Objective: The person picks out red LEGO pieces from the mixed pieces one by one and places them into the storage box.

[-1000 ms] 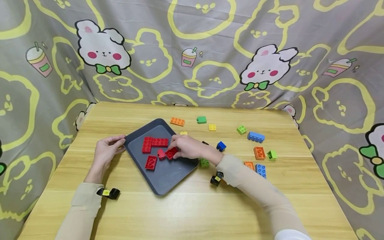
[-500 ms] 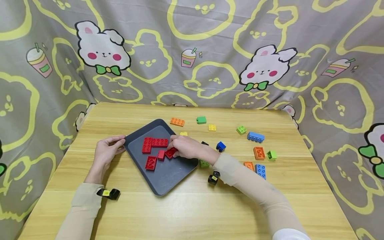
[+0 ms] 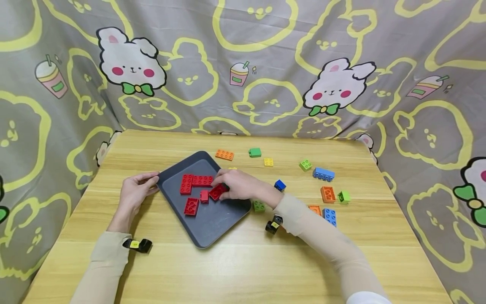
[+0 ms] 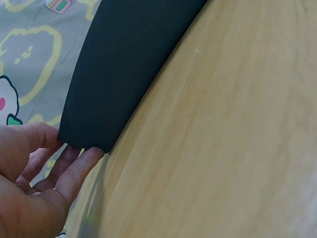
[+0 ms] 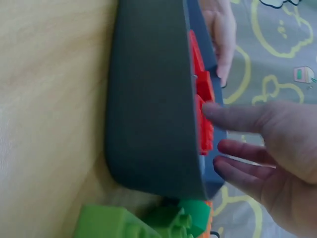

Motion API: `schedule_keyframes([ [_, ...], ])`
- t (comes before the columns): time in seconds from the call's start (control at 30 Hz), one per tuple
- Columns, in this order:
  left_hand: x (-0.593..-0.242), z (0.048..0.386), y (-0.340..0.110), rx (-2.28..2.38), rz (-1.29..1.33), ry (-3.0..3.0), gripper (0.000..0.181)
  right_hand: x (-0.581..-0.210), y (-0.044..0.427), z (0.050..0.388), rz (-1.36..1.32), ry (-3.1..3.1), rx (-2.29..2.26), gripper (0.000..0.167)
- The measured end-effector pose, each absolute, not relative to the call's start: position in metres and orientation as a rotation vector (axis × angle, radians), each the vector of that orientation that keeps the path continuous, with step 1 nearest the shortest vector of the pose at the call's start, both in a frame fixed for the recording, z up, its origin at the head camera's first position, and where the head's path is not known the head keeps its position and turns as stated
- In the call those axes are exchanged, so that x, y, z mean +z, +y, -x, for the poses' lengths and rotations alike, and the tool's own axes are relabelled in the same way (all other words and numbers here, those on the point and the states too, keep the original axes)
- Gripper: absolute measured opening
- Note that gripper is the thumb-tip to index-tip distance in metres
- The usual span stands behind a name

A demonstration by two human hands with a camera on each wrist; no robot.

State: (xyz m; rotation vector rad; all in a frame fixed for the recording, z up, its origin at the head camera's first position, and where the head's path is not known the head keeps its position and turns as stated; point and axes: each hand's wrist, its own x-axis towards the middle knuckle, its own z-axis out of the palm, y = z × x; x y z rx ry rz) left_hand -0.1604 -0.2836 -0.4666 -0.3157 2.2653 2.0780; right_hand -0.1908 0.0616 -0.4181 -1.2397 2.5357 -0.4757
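Observation:
In the head view, a dark grey square tray (image 3: pixel 212 230) lies turned cornerwise on the table. My left hand (image 3: pixel 133 192) holds its left corner; the left wrist view shows the fingers and thumb against the tray wall (image 4: pixel 119 64). Over the tray's right side, my right hand (image 3: pixel 239 184) pinches a red toy brick (image 3: pixel 216 193) that lies hollow side up. Beside that brick sits a small red brick (image 3: pixel 204 196). Two studded red bricks, one upright (image 3: pixel 186 184) and one crosswise (image 3: pixel 202 181), form a corner, and another hollow-side-up red brick (image 3: pixel 191 206) lies nearer me.
Right of the tray are loose bricks: green (image 3: pixel 259 205), dark blue (image 3: pixel 280 185), orange (image 3: pixel 328 194), lime (image 3: pixel 344 196) and light blue (image 3: pixel 329 216). Behind it lie an orange plate brick (image 3: pixel 225 155), a green brick (image 3: pixel 255 152) and a yellow one (image 3: pixel 268 162). A patterned curtain (image 3: pixel 273 63) surrounds the table.
The red brick under my right hand has shifted slightly, and the small red brick beside it has turned a little. My left hand and the tray stay in place.

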Motion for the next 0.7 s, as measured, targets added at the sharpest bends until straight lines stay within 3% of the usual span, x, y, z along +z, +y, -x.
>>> schedule_keyframes([
  [0.33, -0.465, 0.161, -0.283, 2.111, 0.311, 2.252, 0.029, -0.401, 0.089, 0.189, 1.259, 2.492, -0.660, 0.058],
  [0.7, -0.467, 0.160, -0.282, 2.095, 0.331, 2.250, 0.036, -0.393, 0.120, 0.178, 1.196, 2.546, -0.710, 0.064],
])
